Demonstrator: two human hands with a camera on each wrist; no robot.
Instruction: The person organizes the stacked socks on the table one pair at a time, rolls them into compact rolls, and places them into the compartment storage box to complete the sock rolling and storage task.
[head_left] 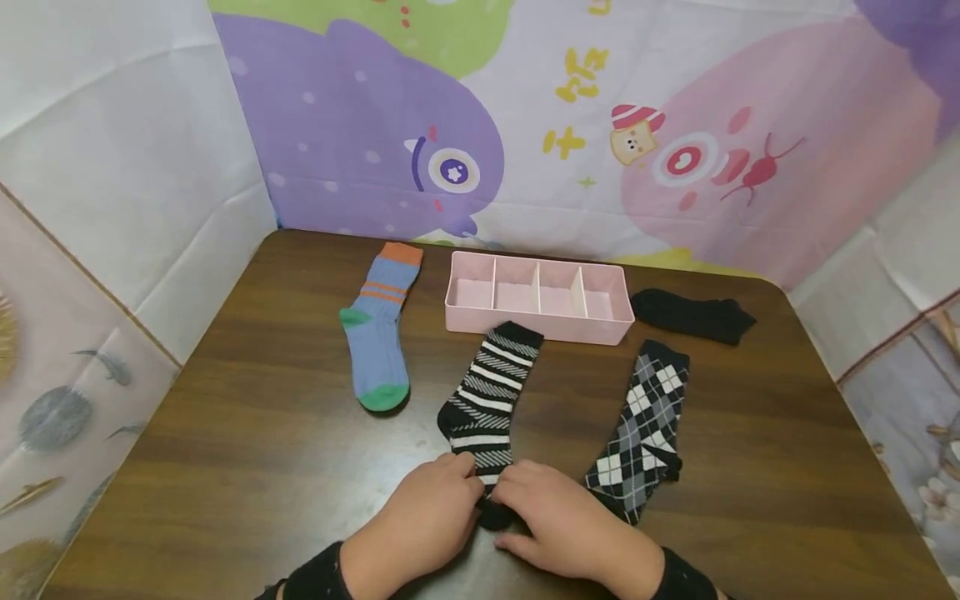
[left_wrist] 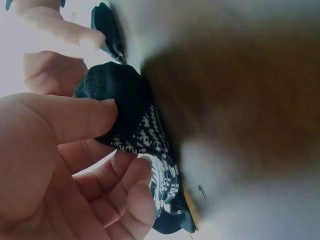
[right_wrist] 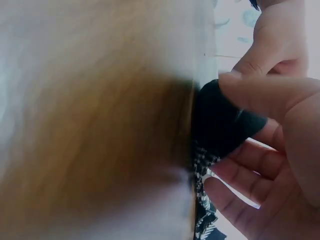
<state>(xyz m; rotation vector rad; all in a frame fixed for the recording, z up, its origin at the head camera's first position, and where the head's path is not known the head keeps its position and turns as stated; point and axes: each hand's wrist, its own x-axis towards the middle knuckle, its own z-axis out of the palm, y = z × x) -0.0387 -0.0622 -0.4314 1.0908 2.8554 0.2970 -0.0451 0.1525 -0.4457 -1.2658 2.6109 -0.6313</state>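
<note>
A black sock with white and grey stripes (head_left: 491,383) lies lengthwise at the table's middle, its cuff close to the pink box and its black toe toward me. My left hand (head_left: 423,517) pinches one side of the toe; in the left wrist view its thumb lies over the black toe (left_wrist: 122,87), with the fingers curled beneath. From the other side my right hand (head_left: 562,521) pinches the same toe (right_wrist: 215,122) between thumb and fingers. The toe end is lifted slightly off the tabletop. Part of it is hidden by both hands in the head view.
A pink box (head_left: 540,325) with several compartments stands at the back. Left of it lies a blue sock (head_left: 378,333) with orange and green parts. An argyle sock (head_left: 645,425) lies beside my right hand, and a black sock (head_left: 693,315) lies behind it on the brown table (head_left: 247,417).
</note>
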